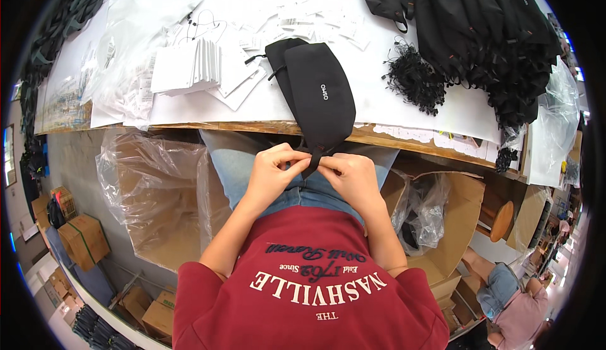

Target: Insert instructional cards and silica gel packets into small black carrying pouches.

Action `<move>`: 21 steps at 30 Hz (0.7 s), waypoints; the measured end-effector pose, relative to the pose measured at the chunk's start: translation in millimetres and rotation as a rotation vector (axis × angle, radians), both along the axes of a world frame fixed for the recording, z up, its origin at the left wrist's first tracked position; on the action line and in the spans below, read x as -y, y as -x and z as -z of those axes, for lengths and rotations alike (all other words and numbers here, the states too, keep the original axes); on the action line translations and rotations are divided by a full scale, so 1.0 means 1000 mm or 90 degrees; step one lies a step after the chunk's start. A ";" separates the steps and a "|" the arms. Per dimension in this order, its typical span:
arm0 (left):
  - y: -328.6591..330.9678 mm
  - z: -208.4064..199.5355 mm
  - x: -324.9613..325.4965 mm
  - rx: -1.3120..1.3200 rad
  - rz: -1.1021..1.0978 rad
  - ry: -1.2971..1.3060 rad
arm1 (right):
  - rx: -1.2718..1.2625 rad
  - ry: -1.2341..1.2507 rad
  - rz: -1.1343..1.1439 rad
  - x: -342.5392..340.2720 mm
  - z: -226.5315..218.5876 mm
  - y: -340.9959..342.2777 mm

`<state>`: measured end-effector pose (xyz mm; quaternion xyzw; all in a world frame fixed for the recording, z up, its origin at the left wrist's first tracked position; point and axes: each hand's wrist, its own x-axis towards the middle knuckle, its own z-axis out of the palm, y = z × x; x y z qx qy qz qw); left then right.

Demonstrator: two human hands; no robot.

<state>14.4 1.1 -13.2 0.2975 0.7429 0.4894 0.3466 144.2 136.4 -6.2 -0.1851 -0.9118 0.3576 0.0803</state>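
A black fabric pouch (338, 88) hangs partly over the table's front edge, its narrow end toward me. A second black pouch (282, 56) lies partly under it, with small zipper pulls at its left side. A short black strap (315, 159) comes off the near end of the upper pouch. My left hand (275, 172) pinches this strap from the left, thumb against forefinger. From the right, my right hand (351, 176) is closed on the same strap. Whether a thin cord or anything else small is between my fingertips, I cannot make out.
White cards (189, 67) stand in a stack left of the pouches, with loose labels (303, 21) behind. Black cords (413, 75) lie heaped near piled black pouches (473, 28) at right. Plastic-lined cardboard boxes (164, 205) flank my legs. Another person (514, 299) is at lower right.
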 end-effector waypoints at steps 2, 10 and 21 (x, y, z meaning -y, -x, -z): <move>-0.002 -0.005 -0.003 -0.021 -0.011 -0.012 | -0.006 0.006 0.010 0.000 0.000 0.000; 0.005 -0.006 -0.003 0.154 -0.070 -0.130 | -0.027 0.259 0.096 0.001 -0.010 -0.003; 0.007 -0.035 -0.003 0.412 -0.039 -0.218 | -0.181 0.485 0.173 -0.004 -0.015 -0.016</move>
